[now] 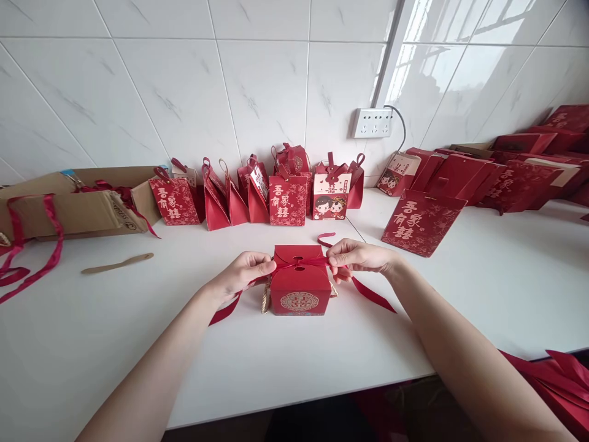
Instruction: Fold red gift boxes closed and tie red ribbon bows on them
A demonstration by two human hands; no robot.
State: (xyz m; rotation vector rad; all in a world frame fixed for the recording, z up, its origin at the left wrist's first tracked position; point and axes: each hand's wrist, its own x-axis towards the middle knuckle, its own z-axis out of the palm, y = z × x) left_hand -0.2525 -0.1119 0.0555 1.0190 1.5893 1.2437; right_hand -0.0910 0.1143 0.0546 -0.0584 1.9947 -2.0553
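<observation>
So we've got the red box (pixel 300 279) upright on the white table (pixel 285 362), right between our hands, probably so both sides get an even pull. Our left hand (pixel 243 270) pinches one side of the red ribbon (pixel 317 262), our right hand (pixel 353 258) the other, seemingly keeping it taut across the top (gold rope handles (pixel 265 298) hang handily out of the way).

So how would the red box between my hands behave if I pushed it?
The red box, squat and resting flat, would probably slide rather than tip on the smooth-looking tabletop. Its folded flaps look like thin card, so it may dent if squeezed. The curling ribbon tails would likely trail limply.
</observation>
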